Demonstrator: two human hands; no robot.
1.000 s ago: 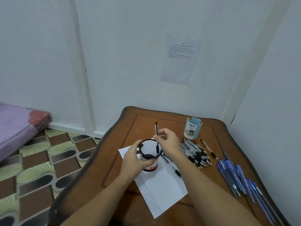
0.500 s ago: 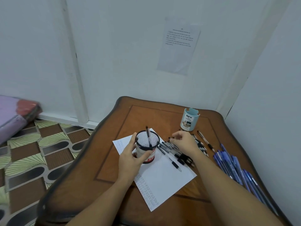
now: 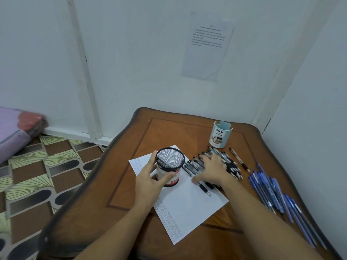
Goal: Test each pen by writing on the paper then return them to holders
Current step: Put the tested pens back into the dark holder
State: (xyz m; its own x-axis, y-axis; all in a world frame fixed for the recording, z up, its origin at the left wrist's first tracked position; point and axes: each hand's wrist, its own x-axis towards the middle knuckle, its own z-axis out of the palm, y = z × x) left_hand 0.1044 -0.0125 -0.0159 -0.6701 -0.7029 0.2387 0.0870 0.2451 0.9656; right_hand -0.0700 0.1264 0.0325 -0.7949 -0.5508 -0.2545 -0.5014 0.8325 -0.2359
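Black pens (image 3: 194, 165) are heaped under the flat fingers of the right hand (image 3: 214, 170), nothing pinched yet; mesh holder (image 3: 175, 166) is gripped by the left hand (image 3: 149, 182). One should be singled out next, probably.

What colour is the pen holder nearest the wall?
The pen holder is light blue, seen best in the head view.

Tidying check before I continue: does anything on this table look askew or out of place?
The paper lies skewed on the table, and the mesh holder stands on it, gripped by the left hand.
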